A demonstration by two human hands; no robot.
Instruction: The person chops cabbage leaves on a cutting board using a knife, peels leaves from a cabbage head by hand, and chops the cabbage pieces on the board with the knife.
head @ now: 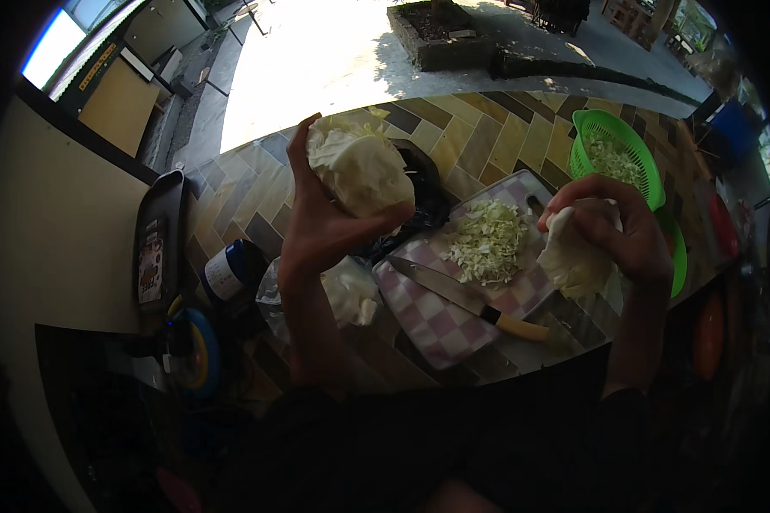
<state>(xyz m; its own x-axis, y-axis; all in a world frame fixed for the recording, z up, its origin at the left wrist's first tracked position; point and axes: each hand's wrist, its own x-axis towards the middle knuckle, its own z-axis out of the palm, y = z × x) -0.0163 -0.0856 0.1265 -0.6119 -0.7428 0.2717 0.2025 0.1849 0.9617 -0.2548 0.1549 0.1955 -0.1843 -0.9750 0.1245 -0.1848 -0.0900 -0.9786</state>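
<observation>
My left hand (321,211) grips a pale piece of cabbage (359,167), raised above the counter with the thumb along its lower edge. Held in my right hand (622,224) is a loose cabbage leaf (574,260), which hangs over the right end of the cutting board. Between the hands lies a pink and white checked cutting board (443,333). A heap of shredded cabbage (487,240) sits on it. In front of the heap rests a kitchen knife (455,295), its wooden handle pointing right and its blade to the left.
A green plastic colander (645,151) with shredded cabbage stands at the back right. Behind my left hand is a black plastic bag (430,186). A clear bag of cabbage pieces (350,295), a blue container (228,272) and a dark tray (157,224) are on the left.
</observation>
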